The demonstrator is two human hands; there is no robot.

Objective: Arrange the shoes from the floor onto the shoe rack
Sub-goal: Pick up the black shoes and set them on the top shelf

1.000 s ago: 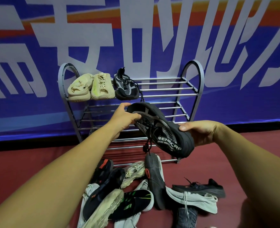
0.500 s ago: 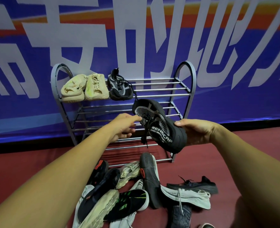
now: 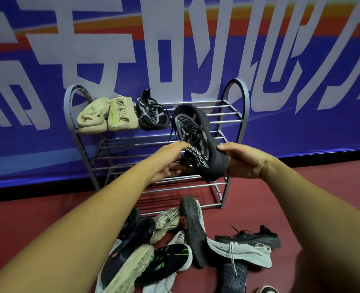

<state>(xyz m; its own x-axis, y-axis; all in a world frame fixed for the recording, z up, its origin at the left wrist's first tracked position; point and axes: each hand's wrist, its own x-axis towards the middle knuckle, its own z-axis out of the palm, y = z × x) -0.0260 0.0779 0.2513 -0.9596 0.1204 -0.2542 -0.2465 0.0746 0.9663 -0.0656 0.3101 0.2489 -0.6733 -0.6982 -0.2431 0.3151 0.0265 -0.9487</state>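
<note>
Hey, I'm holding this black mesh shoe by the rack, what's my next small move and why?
Probably set the held shoe on the top shelf just right of its matching black shoe: those bars are bare, and the right hand grips it near that height.

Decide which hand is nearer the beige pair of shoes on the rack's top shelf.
Left. The left hand is below and right of the beige pair; the right hand is farther right, beyond the held black shoe.

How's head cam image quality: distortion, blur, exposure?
Head view: wide-angle distortion bows the banner lower edge and splays the shoe rack; black shoe in hand is sharp, strap lettering legible; floor shoes sit dim, dark ones losing detail.
</note>
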